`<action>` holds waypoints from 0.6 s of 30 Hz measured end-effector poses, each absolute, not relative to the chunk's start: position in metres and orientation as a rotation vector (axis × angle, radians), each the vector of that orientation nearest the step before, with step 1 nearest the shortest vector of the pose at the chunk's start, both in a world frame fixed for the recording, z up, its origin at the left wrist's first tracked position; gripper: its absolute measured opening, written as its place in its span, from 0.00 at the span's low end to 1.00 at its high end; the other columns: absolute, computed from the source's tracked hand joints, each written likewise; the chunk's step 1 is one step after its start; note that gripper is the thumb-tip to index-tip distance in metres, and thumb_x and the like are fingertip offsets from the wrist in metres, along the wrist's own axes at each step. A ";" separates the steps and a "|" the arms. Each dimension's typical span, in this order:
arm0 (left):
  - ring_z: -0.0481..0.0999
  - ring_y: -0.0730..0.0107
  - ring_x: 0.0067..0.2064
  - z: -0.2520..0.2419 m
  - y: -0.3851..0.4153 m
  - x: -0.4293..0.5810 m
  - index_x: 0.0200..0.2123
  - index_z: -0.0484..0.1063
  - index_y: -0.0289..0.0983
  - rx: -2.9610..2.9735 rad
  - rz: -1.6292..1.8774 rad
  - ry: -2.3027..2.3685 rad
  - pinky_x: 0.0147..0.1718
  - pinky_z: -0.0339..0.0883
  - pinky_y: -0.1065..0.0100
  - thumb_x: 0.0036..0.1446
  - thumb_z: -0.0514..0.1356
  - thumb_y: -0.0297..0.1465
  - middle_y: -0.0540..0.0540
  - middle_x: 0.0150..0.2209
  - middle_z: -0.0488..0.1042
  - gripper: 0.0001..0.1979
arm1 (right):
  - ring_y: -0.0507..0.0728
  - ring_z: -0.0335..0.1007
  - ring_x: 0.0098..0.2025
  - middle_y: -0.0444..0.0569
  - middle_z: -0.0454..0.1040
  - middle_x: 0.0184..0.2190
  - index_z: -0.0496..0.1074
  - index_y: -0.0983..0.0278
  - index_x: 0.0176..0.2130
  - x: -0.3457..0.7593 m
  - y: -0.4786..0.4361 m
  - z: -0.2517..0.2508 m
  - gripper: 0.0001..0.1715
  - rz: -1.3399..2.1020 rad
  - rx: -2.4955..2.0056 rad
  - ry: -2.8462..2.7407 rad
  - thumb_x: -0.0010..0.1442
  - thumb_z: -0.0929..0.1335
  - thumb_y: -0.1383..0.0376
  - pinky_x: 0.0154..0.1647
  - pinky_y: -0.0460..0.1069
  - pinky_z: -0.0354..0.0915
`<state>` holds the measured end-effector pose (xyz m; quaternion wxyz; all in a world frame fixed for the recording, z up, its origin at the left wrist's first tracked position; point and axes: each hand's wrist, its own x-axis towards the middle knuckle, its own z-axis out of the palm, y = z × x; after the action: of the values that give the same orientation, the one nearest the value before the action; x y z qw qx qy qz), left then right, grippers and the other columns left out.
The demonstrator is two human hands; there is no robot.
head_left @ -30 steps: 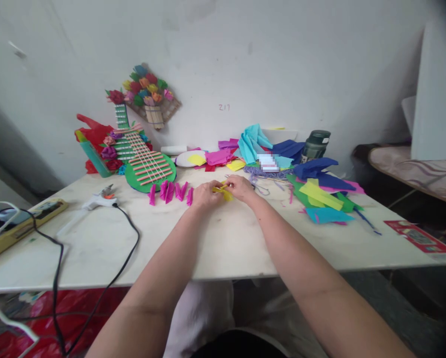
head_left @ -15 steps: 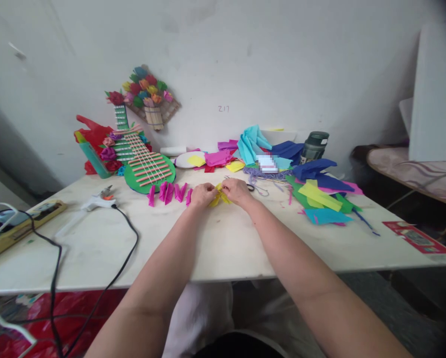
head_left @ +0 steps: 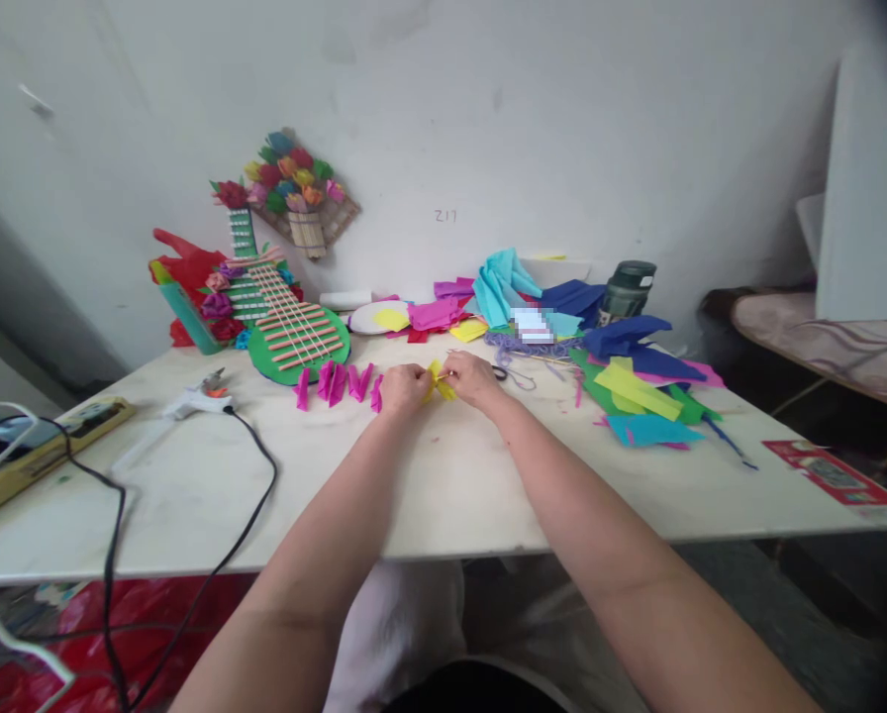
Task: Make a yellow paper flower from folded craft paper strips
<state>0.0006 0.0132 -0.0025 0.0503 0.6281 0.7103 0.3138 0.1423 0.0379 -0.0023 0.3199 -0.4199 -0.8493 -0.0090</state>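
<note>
Both hands meet over the middle of the white table (head_left: pixel 443 485). My left hand (head_left: pixel 403 388) and my right hand (head_left: pixel 473 378) pinch a small folded yellow paper piece (head_left: pixel 439 382) between them, fingers closed on it. A row of folded pink paper pieces (head_left: pixel 336 381) lies on the table just left of my left hand. Scissors (head_left: pixel 499 373) lie partly hidden behind my right hand.
A glue gun (head_left: pixel 191 399) with a black cord (head_left: pixel 250 495) lies at the left. A green paper guitar (head_left: pixel 287 322) and paper flowers lean on the wall. Coloured paper scraps (head_left: pixel 629 381), a dark flask (head_left: pixel 626 290) and a white bowl sit at the back right.
The hands have drawn slightly closer together and reworked the yellow piece, which now stands more upright between the fingers. Everything else is unmoved.
</note>
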 end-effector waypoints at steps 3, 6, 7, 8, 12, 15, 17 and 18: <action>0.72 0.64 0.34 -0.002 0.013 0.002 0.31 0.76 0.39 1.915 0.931 2.201 0.29 0.59 0.70 0.48 0.52 0.36 0.43 0.31 0.76 0.14 | 0.54 0.66 0.40 0.46 0.72 0.32 0.73 0.62 0.28 0.143 0.037 -0.001 0.06 0.009 -1.118 -2.225 0.49 0.65 0.69 0.38 0.47 0.60; 0.72 0.64 0.34 -0.002 0.012 0.003 0.31 0.76 0.39 1.879 0.930 2.219 0.29 0.59 0.70 0.48 0.52 0.36 0.43 0.31 0.76 0.14 | 0.54 0.66 0.39 0.46 0.73 0.32 0.73 0.62 0.28 0.144 0.036 0.000 0.05 0.036 -1.116 -2.226 0.49 0.66 0.68 0.36 0.46 0.59; 0.71 0.64 0.34 -0.002 0.012 0.003 0.30 0.76 0.38 1.868 0.937 2.220 0.29 0.58 0.70 0.48 0.52 0.36 0.43 0.31 0.75 0.14 | 0.53 0.66 0.39 0.46 0.73 0.32 0.73 0.62 0.28 0.144 0.035 0.000 0.05 0.043 -1.113 -2.226 0.49 0.66 0.68 0.36 0.46 0.59; 0.71 0.64 0.34 -0.001 0.012 0.004 0.30 0.76 0.38 1.858 0.949 2.221 0.29 0.58 0.70 0.48 0.52 0.36 0.42 0.30 0.75 0.14 | 0.53 0.66 0.38 0.46 0.73 0.32 0.73 0.62 0.28 0.144 0.035 0.001 0.05 0.046 -1.109 -2.224 0.49 0.66 0.68 0.35 0.46 0.59; 0.71 0.65 0.32 -0.001 0.011 0.003 0.28 0.75 0.37 1.824 1.031 2.193 0.27 0.57 0.70 0.46 0.53 0.35 0.43 0.28 0.75 0.13 | 0.53 0.66 0.38 0.46 0.72 0.32 0.72 0.62 0.30 0.143 0.036 0.000 0.06 0.031 -1.105 -2.206 0.50 0.65 0.69 0.36 0.46 0.59; 0.70 0.67 0.29 0.000 0.010 0.001 0.26 0.74 0.36 1.802 1.094 2.139 0.25 0.56 0.71 0.44 0.53 0.33 0.44 0.25 0.74 0.11 | 0.54 0.66 0.39 0.46 0.72 0.31 0.72 0.61 0.33 0.142 0.036 -0.001 0.08 0.016 -1.115 -2.204 0.51 0.65 0.67 0.37 0.47 0.60; 0.70 0.67 0.29 0.000 0.010 0.000 0.25 0.74 0.36 1.795 1.122 2.102 0.25 0.56 0.71 0.44 0.54 0.33 0.45 0.24 0.74 0.10 | 0.54 0.65 0.41 0.46 0.72 0.33 0.72 0.60 0.33 0.142 0.036 -0.001 0.08 -0.008 -1.110 -2.223 0.52 0.64 0.66 0.38 0.47 0.60; 0.70 0.67 0.28 -0.001 0.010 0.000 0.25 0.74 0.36 1.790 1.134 2.081 0.24 0.56 0.72 0.43 0.54 0.33 0.45 0.24 0.73 0.10 | 0.54 0.65 0.42 0.46 0.72 0.33 0.72 0.60 0.33 0.142 0.036 -0.002 0.08 -0.025 -1.108 -2.234 0.52 0.64 0.66 0.38 0.47 0.60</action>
<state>0.0001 0.0104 -0.0006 0.0860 0.6005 0.6981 0.3804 0.1420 0.0362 -0.0017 0.3182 -0.4213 -0.8492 -0.0096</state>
